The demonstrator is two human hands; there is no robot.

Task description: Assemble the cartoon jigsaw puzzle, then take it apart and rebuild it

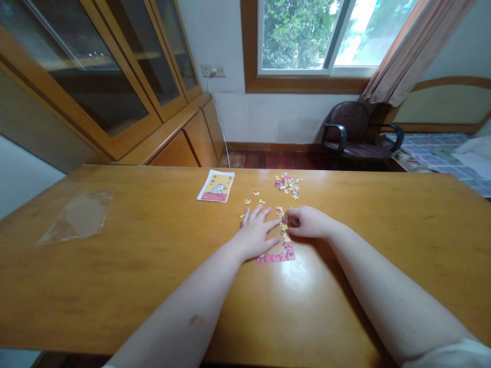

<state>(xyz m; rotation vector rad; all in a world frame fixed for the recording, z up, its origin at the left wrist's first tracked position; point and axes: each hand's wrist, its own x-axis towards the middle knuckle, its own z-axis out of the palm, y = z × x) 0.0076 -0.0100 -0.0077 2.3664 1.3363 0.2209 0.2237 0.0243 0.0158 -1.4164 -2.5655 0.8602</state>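
Note:
A partly joined jigsaw puzzle (276,258) lies on the wooden table, with a pink row along its near side and a pink-to-yellow column up its right side. My left hand (256,234) is spread flat over the puzzle's left part, fingers apart and covering some pieces. At the right column, my right hand (305,222) has its fingers curled together against the yellow edge pieces (284,228). Whatever might be between those fingertips is hidden. Several loose yellow pieces (256,193) lie just beyond my left fingers.
A pile of loose puzzle pieces (287,184) sits near the table's far edge. Left of it lies a picture card (217,186) with a white animal on yellow and pink. A clear plastic bag (79,214) rests at the left. Beyond the table stands an armchair (349,128).

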